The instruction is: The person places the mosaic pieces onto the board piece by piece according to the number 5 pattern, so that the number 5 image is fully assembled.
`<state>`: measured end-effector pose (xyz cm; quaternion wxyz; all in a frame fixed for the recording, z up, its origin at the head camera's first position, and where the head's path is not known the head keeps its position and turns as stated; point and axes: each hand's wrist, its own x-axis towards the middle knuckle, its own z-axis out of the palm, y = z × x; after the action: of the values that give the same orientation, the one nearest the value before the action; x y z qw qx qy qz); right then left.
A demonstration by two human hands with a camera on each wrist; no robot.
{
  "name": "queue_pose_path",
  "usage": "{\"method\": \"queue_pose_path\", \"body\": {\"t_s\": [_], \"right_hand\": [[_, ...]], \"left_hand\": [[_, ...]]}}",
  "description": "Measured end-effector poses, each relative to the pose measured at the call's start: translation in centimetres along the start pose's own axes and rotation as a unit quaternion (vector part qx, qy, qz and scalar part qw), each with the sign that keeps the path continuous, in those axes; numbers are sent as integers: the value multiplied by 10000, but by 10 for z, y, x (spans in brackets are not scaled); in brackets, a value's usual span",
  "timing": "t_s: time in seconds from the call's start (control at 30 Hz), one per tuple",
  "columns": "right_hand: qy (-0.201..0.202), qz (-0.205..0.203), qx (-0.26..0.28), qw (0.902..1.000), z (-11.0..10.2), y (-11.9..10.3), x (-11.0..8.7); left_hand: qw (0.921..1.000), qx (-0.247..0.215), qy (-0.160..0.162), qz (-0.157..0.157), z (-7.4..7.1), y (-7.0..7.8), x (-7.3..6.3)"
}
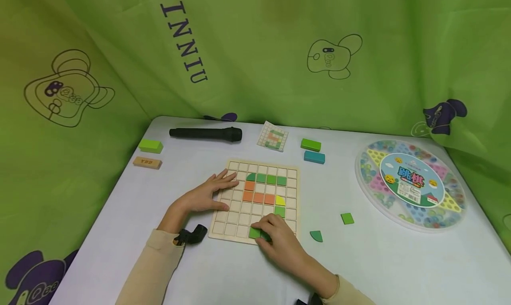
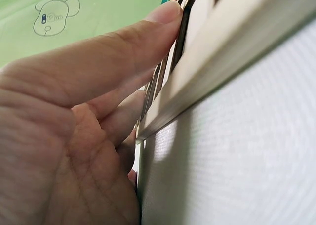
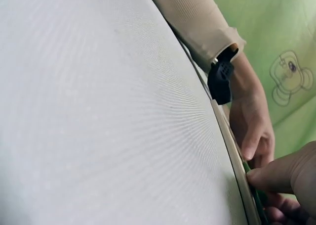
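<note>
A square wooden grid board [image 1: 224, 228] lies on the table, partly filled with green, orange and yellow tiles. My left hand [image 1: 205, 194] rests on its left edge, fingers spread over the top left squares and thumb lower down. In the left wrist view the thumb [image 2: 143, 29] lies across the board's rim. At the front row, my right hand [image 1: 281, 243] pinches a dark green tile between thumb and index finger, mostly covered by the fingers. Just left of it sits a lighter green square tile [image 1: 254, 233]. The right wrist view shows the right thumb [image 3: 271, 177] against the green edge.
Right of the board lie a green quarter-round tile [image 1: 316, 236] and a green square tile [image 1: 347, 218]. Behind it are a pattern card [image 1: 273, 136], a black microphone [image 1: 205, 134] and blocks [image 1: 314, 157]. A round Chinese checkers box [image 1: 411, 185] stands far right.
</note>
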<state>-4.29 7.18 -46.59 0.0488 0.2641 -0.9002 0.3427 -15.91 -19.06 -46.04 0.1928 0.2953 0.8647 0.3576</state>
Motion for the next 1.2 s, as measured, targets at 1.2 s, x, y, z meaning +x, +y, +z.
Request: {"method": "queue_pose_path", "body": {"t_s": [1.2], "right_hand": [[511,1108,-358,9919,-82,67,-70]], "left_hand": [[9999,-64,-48,-74,0,0,1]]}}
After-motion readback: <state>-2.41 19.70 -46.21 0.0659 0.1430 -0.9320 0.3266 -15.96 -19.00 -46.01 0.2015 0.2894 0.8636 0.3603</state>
